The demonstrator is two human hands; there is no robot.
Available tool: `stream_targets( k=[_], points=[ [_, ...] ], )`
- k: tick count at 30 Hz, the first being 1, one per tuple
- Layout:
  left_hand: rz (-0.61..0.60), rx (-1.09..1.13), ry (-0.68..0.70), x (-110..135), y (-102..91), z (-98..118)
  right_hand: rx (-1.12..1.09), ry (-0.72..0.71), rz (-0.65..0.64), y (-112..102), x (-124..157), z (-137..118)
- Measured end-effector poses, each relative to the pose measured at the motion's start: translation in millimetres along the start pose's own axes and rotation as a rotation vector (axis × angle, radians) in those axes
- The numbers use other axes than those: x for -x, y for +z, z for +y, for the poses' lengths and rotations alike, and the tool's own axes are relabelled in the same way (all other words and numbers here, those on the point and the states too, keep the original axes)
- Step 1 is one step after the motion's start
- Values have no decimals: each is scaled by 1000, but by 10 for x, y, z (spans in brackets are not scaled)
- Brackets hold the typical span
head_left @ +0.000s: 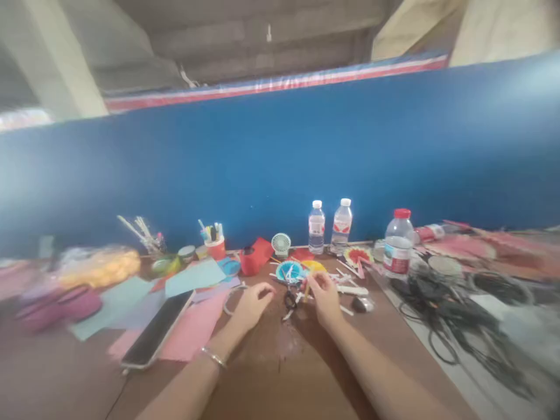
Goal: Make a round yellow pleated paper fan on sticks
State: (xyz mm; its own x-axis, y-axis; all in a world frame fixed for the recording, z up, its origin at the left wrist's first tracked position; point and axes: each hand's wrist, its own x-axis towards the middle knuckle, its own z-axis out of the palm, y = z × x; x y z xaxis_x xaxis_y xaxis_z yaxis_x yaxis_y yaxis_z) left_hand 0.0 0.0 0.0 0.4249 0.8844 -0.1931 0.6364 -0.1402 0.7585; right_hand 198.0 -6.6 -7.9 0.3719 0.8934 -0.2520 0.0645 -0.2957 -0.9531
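My left hand is held over the brown table, its fingers bent and a little apart from the thumb, with nothing visible between them. A silver bracelet is around that wrist. Opposite it, my right hand pinches its fingertips together at a small yellowish piece, too blurred to name. Just beyond the hands lie a blue paper rosette and a yellow paper piece. Scattered white strips surround them. Between the hands sits a small dark ring-shaped item.
Coloured paper sheets and a dark flat device lie at left. A small fan, two water bottles and a red cup stand at the back. A red-capped bottle and black cables are at right.
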Motion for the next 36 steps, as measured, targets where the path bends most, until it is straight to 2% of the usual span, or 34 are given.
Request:
stream_targets(
  k=[3,6,9,12,16,19,23,28,31,36],
  points=[
    [-48,-26,98,-255,-26,162,18,-8,109,-157,-124,-57],
    [-102,-96,198,-641,50,288,44,9,202,-258,-201,-82],
    [-160,-194,269,-1073,247,333,62,39,242,-281,-223,-94],
    [-207,-284,294,-1400,507,292,58,63,226,-256,-221,-116],
    [-254,-351,341,-1640,788,200,60,68,208,-217,-231,-130],
    [-267,-376,413,-1735,863,163,73,42,221,-209,-251,-100],
    [-185,-397,496,-1789,751,167,97,-1,264,-219,-275,-19],
    [-27,-388,568,-1701,350,215,99,-57,262,-231,-266,47],
    [49,-401,576,-1472,70,207,89,-98,225,-215,-225,20],
    [128,-457,503,-811,-218,101,53,-151,81,-111,-68,-92]
  ],
)
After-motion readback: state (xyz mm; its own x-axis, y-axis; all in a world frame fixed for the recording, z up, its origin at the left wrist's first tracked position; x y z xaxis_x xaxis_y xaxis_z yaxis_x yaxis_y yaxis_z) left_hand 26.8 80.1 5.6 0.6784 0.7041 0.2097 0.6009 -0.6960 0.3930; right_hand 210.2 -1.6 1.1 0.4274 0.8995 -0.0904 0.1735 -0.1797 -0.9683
